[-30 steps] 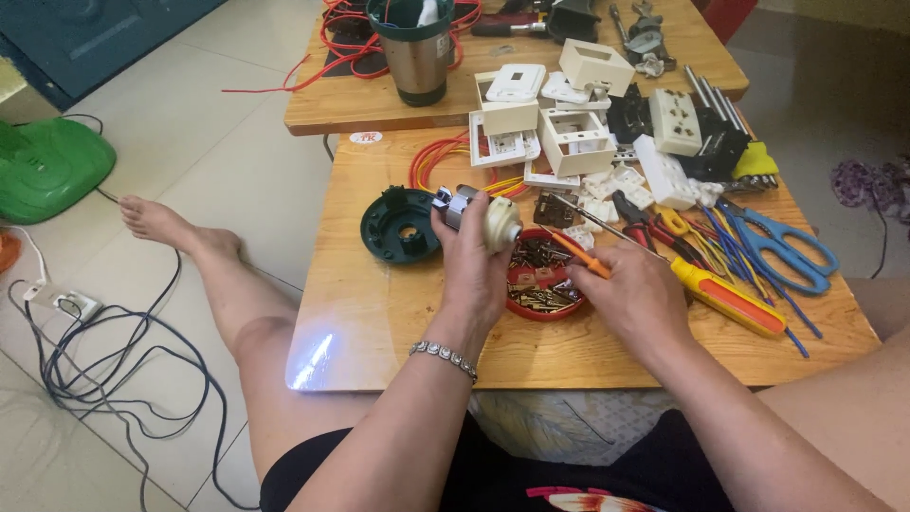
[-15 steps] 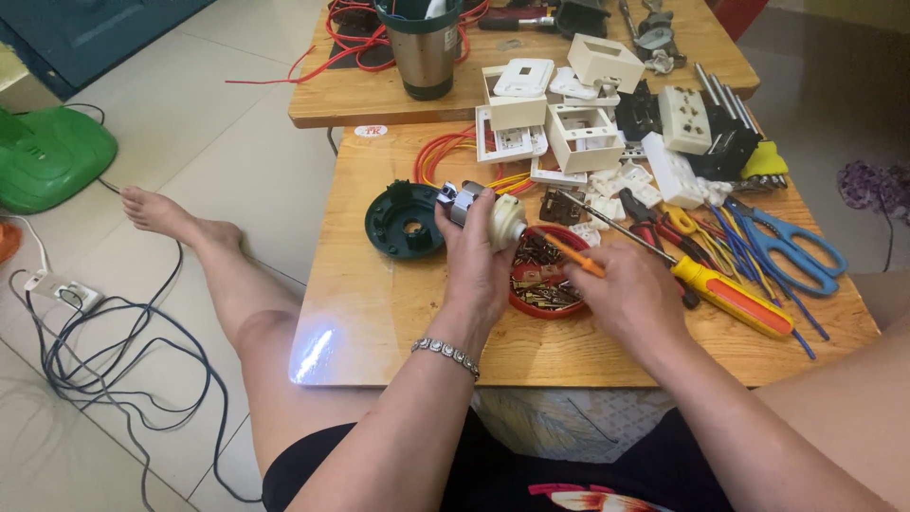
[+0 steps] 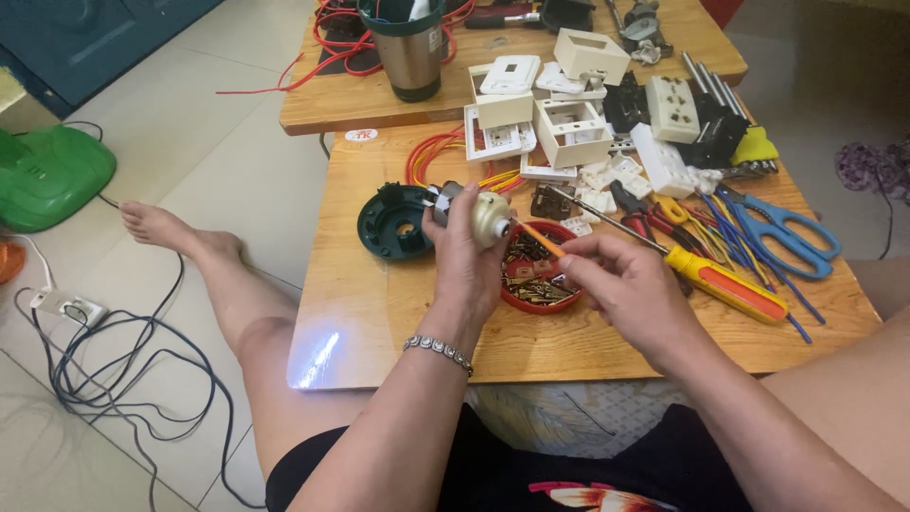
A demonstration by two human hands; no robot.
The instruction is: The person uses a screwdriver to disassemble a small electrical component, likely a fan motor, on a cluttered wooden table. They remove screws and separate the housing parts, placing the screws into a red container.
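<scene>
My left hand (image 3: pixel 464 261) grips a small cream-and-metal motor part (image 3: pixel 483 216) above the wooden table (image 3: pixel 379 322). My right hand (image 3: pixel 616 284) pinches a thin orange-handled screwdriver (image 3: pixel 538 237), whose tip points at the cream end of the part. Under both hands sits a shallow red dish (image 3: pixel 531 296) filled with several small brass screws. A dark green round housing (image 3: pixel 396 222) lies just left of my left hand.
A larger orange-and-yellow screwdriver (image 3: pixel 725 283), blue scissors (image 3: pixel 782 232), red pliers, white socket boxes (image 3: pixel 569 133) and orange wires (image 3: pixel 427 156) crowd the far and right part of the table. A steel cup (image 3: pixel 409 52) stands on the second table. Cables and a green object (image 3: pixel 47 175) lie on the floor.
My right hand has lifted the thin screwdriver from near the dish up toward the motor part. My left hand holds the part in almost the same place.
</scene>
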